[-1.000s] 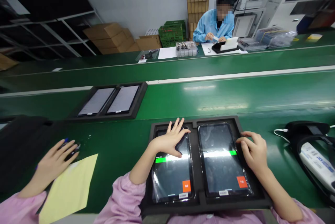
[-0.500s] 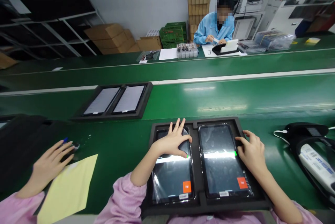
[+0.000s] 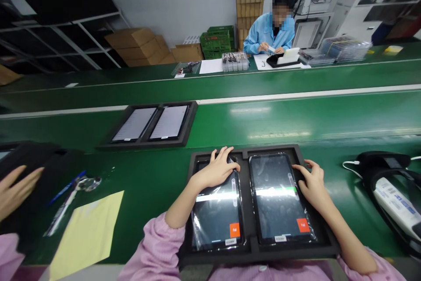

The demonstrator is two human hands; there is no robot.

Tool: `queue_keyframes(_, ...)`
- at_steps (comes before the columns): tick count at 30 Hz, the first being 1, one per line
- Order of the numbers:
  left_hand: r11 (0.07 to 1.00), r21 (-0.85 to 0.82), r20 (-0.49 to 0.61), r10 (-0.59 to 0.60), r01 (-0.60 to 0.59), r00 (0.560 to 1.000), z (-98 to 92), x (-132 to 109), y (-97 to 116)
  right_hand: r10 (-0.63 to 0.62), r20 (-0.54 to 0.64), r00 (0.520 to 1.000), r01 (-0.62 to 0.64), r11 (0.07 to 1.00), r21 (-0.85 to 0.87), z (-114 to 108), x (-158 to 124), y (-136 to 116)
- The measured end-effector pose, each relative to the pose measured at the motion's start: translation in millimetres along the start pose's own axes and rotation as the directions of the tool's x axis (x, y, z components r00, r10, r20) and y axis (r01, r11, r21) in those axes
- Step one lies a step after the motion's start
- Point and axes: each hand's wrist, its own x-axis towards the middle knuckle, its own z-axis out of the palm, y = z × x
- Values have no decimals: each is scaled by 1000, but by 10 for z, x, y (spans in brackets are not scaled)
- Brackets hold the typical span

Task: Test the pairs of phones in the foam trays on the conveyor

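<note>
A black foam tray (image 3: 254, 252) in front of me holds two tablets side by side. My left hand (image 3: 217, 170) reaches over the upper part of the left tablet (image 3: 215, 217), fingers stretched, with one fingertip at its right edge. At the upper right edge of the right tablet (image 3: 279, 211) is my right hand (image 3: 312, 185), its fingers apart and one fingertip touching the edge. Both screens are dark, with a red "Fail" square low on the right and a slim vertical slider near the right side. Clear film covers them.
Another tray (image 3: 144, 144) with two lit tablets lies on the green belt. Left are a co-worker's hand (image 3: 16, 189), yellow paper (image 3: 90, 232) and a blue pen (image 3: 67, 187). A white-and-black device (image 3: 396, 204) with cables stands right. Across sits a person in blue (image 3: 269, 35).
My left fingers have drawn closer together. Slim sliders have appeared on both screens. The co-worker's hand has moved left, uncovering the pen. The far tray has shifted slightly right.
</note>
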Motion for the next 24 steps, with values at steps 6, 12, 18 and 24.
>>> queue_keyframes(6,1000,10,27,-15,15,1000,-13,38,37,1,9,1000,-2,998,65,26,4,64)
queue_keyframes(12,993,-95,142,-52,66,989,-266,-297,-623,-103,31,994,103,995,-6,-207,96,-171)
queue_keyframes(18,972,-175,137,-133,156,982,-361,-535,-1175,-563,322,761,547,824,147,-415,246,-800)
queue_keyframes(24,965,-62,83,-249,254,965,-282,-289,-821,-510,328,795,486,859,158,-334,290,-706)
